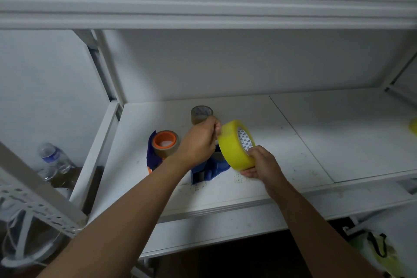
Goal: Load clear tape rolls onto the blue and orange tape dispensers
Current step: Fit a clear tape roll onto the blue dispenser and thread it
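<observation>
A thick yellowish clear tape roll (232,145) is held upright above the white shelf (304,142). My right hand (262,163) grips its lower right side, thumb at the core. My left hand (199,142) pinches the roll's upper left edge. Directly below and behind the roll sits a blue tape dispenser (211,170), partly hidden by my left wrist. To the left lies a blue and orange dispenser (158,150) carrying a brownish tape roll (167,144) on its orange hub. A smaller brownish roll (201,114) stands behind my left hand.
An upper shelf board (203,7) overhangs close above. White uprights stand at left (108,74). A water bottle (53,157) sits lower left beyond the shelf. A yellow object (414,126) shows at the right edge. A bag (374,253) lies below right.
</observation>
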